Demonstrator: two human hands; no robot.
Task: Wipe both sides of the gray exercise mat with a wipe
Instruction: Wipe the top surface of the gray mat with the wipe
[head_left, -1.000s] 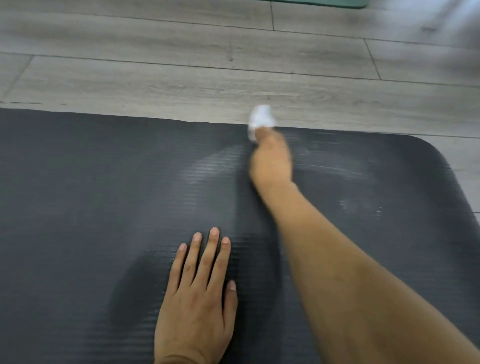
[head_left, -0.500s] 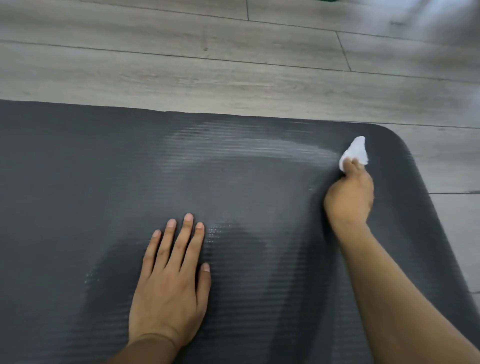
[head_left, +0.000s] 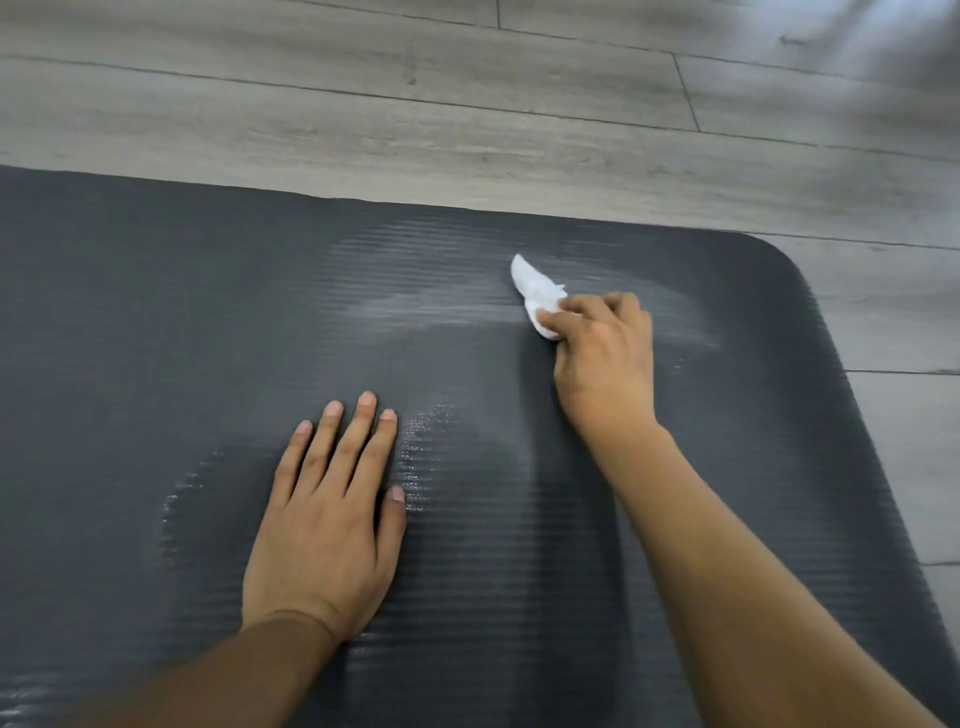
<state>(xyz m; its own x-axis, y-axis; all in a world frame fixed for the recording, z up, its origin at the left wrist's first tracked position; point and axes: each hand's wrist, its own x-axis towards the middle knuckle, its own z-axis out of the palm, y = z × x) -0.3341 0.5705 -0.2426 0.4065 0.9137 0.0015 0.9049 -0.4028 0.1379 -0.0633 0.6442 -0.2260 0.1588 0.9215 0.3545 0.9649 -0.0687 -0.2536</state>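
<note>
The dark gray ribbed exercise mat (head_left: 156, 322) lies flat on the floor and fills most of the view; its rounded far right corner shows. My right hand (head_left: 605, 358) pinches a crumpled white wipe (head_left: 535, 291) against the mat, a little inside the far edge. Pale wet streaks run left and right of the wipe. My left hand (head_left: 332, 514) rests flat on the mat nearer to me, fingers straight and together.
Light gray wood-look floor planks (head_left: 467, 114) lie beyond the mat's far edge and to its right. A bright glare falls on the floor at the top right corner.
My right hand with the wipe swept right along the far part of the mat, then came back left and nearer. The left hand stays flat on the mat.
</note>
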